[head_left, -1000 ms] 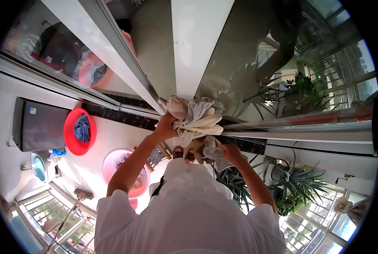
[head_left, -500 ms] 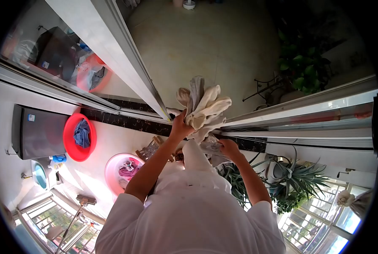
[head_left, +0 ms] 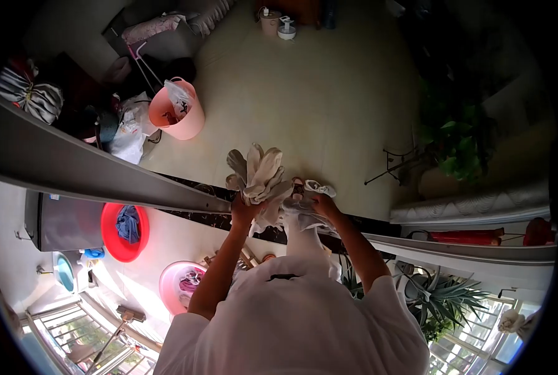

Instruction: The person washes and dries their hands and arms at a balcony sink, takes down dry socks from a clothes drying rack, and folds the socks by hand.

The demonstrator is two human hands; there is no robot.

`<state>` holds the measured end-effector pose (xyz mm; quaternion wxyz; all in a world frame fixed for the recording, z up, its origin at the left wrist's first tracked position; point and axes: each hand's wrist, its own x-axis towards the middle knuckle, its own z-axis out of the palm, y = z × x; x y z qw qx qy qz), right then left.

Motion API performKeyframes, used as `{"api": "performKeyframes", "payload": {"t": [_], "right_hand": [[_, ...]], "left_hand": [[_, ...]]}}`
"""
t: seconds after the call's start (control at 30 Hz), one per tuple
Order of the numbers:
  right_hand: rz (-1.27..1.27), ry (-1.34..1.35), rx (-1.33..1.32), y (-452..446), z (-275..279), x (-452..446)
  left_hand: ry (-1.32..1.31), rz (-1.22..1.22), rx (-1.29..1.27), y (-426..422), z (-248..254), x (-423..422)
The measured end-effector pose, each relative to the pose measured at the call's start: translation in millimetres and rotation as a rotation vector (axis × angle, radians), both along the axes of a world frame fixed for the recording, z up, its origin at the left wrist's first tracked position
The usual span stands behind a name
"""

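Observation:
My left hand (head_left: 244, 209) is closed round a bunch of beige and grey socks (head_left: 263, 172), whose toe ends fan out above it. My right hand (head_left: 321, 205) is closed on a pale grey cloth (head_left: 301, 207), whose kind I cannot make out. The bunch and the cloth hang close together in front of my white trousers (head_left: 301, 234). Just beyond my right hand a foot in a light sandal (head_left: 319, 187) shows on the floor.
A door frame (head_left: 185, 194) rises at left, another at right (head_left: 454, 247). Ahead on the left stands a pink basket (head_left: 188, 122) with bags beside it. Behind are a red basin (head_left: 143, 240), a pink basin (head_left: 166, 281) and spiky potted plants (head_left: 444, 297). A leafy plant (head_left: 463, 147) is at right.
I have moved forward into the doorway, and more of the room beyond shows, including the pink basket. Both hands still hold their things and appear slightly lower and further left in view.

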<state>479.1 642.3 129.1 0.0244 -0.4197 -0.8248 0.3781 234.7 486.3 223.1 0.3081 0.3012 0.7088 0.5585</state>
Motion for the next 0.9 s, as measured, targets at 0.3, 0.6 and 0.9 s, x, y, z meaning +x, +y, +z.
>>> {"api": "performKeyframes", "payload": {"t": [0.3, 0.6, 0.9], "right_hand": [[0.039, -0.112, -0.131, 223, -3, -46], [-0.034, 0.042, -0.076, 441, 88, -37], [-0.136, 0.077, -0.084, 583, 95, -50]], "left_hand": [[-0.135, 0.194, -0.166, 202, 23, -20], [-0.252, 0.211, -0.043, 387, 69, -88], [-0.428, 0.320, 0.083, 481, 37, -181]]}}
